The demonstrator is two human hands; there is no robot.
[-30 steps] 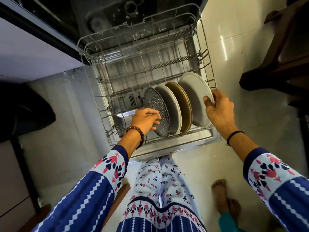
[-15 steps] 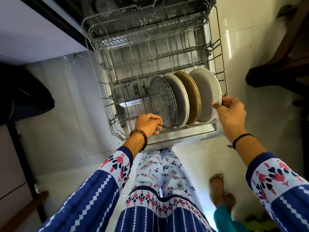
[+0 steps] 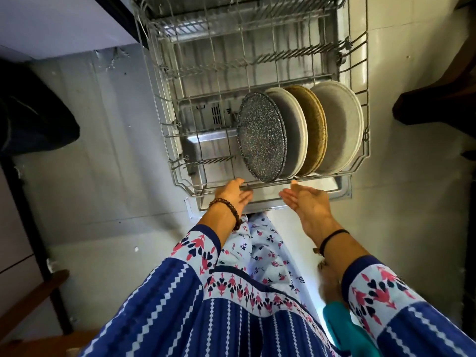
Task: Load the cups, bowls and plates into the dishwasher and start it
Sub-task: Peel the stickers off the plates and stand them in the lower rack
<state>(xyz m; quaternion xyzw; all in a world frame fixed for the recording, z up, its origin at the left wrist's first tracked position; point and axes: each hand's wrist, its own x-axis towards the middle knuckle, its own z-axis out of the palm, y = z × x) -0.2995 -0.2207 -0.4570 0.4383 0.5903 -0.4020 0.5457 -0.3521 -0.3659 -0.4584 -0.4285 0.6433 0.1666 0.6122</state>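
Observation:
The lower wire rack (image 3: pixel 175 130) is pulled out over the open dishwasher door (image 3: pixel 342 194). Several plates stand upright in its front right rows: a dark speckled plate (image 3: pixel 261 137), a grey-white plate (image 3: pixel 296 135), a brown plate (image 3: pixel 313 127) and a pale grey plate (image 3: pixel 340 124). My left hand (image 3: pixel 233 193) lies at the rack's front rail below the speckled plate, fingers straight. My right hand (image 3: pixel 306 199) is open, palm turned left, just in front of the rail and holding nothing. No cups or bowls are in view.
A white cabinet front (image 3: pixel 59 24) runs at upper left. Dark furniture (image 3: pixel 438 99) stands at the right, a dark object (image 3: pixel 36 112) on the floor at left. A bare foot (image 3: pixel 332 284) stands near my right leg on the pale tile floor.
Both hands have left the plates and dropped to the rack's front rail. My right hand let go of the pale grey plate; my left hand came off the speckled one.

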